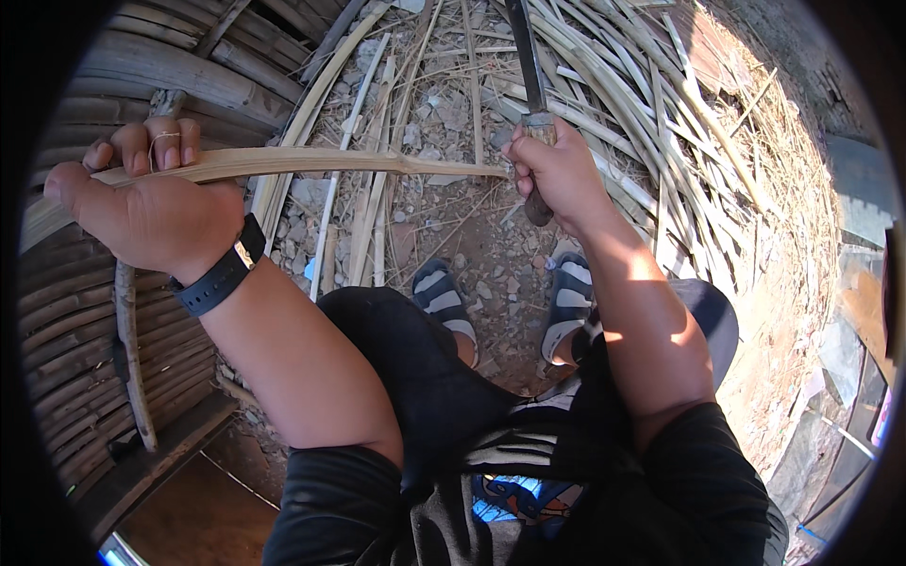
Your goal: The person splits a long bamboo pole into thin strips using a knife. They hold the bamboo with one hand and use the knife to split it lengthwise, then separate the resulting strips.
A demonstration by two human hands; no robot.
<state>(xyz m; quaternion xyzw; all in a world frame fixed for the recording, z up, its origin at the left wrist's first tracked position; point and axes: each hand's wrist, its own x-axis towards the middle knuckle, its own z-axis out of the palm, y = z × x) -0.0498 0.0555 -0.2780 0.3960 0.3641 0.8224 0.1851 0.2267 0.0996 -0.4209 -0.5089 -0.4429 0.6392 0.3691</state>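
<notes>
My left hand, with a dark band on its wrist, is closed round a pale bamboo strip. The strip runs level to the right and narrows past a node to a tip close to my other hand. In my right hand is the handle of a large knife. Its dark blade points up and away from me, and the butt of the handle sticks out below my fist. Whether the strip's tip touches the right hand I cannot tell.
Split bamboo strips lie heaped at the far right, with more strips along the middle left. A slatted bamboo wall stands at my left. My sandalled feet rest on stony ground.
</notes>
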